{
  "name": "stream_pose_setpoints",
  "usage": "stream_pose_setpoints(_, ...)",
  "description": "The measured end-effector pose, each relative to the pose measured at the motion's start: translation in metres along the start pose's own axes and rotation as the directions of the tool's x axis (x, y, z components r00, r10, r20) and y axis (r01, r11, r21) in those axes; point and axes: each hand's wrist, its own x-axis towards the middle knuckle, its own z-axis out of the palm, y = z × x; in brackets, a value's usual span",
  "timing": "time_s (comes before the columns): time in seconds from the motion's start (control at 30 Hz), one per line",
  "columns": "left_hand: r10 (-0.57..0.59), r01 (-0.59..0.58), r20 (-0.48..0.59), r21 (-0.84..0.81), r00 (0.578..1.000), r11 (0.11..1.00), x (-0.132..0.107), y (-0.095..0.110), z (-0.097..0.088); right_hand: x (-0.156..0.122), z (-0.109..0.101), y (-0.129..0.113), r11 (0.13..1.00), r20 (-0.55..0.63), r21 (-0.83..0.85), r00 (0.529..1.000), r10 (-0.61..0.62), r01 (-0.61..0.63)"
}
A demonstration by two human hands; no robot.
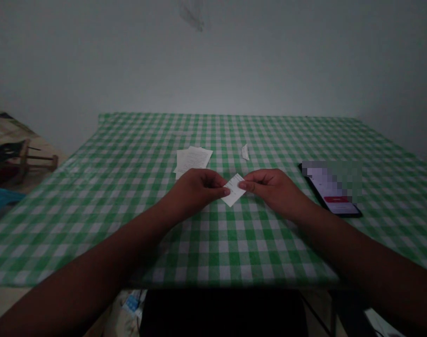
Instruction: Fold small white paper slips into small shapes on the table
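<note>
Between my two hands is a small piece of white paper [231, 198] with printed lines, turned so one corner points toward me. My left hand [199, 189] pinches its left side between thumb and fingers. On the right side, my right hand [269, 186] grips it the same way. The paper looks folded, though the dim light hides the exact layers. Just beyond my left hand lie several overlapping printed sheets [194, 159]. A small folded paper piece [245, 152] rests on the cloth farther back, beyond my right hand.
A green and white checked cloth [231, 252] covers the table. To the right of my right hand lies a phone [340, 208] with a lit, partly blurred screen. A pale wall [227, 70] stands behind the table. Wooden furniture [41, 159] and a blue stool [3, 199] are at the left.
</note>
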Motion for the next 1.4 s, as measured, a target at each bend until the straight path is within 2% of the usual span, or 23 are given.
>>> stream_pose_setpoints(0.13, 0.014, -0.014, -0.004, 0.061, 1.000, 0.998, -0.001, 0.000, 0.000, 0.000, 0.001, 0.000, 0.999, 0.037, -0.023, 0.999, -0.029, 0.030)
stream_pose_setpoints(0.37, 0.073, -0.071, -0.005, 0.217, 0.997, 0.974, -0.007, 0.005, 0.007, -0.004, 0.007, -0.002, 0.974, 0.026, -0.152, 0.986, -0.164, 0.166)
stream_pose_setpoints(0.8, 0.111, -0.106, -0.014, 0.209, 0.994, 0.972, -0.009, 0.004, 0.009, -0.005, 0.009, 0.002, 0.986, 0.028, -0.077, 0.989, -0.143, 0.145)
stream_pose_setpoints(0.93, 0.202, -0.202, 0.027, 0.244, 0.979, 0.948, -0.009, 0.002, 0.008, -0.006, 0.008, 0.001, 0.970, -0.016, -0.131, 0.978, -0.208, 0.204)
stream_pose_setpoints(1.07, 0.261, -0.262, 0.040, 0.269, 0.965, 0.927, -0.009, 0.003, 0.008, -0.007, 0.008, 0.002, 0.946, -0.004, -0.169, 0.960, -0.280, 0.275)
stream_pose_setpoints(1.27, 0.252, -0.242, 0.004, 0.292, 0.968, 0.925, -0.007, 0.003, 0.007, -0.008, 0.010, 0.000, 0.941, -0.032, -0.177, 0.954, -0.297, 0.287)
stream_pose_setpoints(1.4, 0.245, -0.216, -0.026, 0.389, 0.969, 0.896, -0.004, 0.002, -0.005, -0.002, -0.005, -0.001, 0.957, -0.118, -0.173, 0.960, -0.255, 0.233)
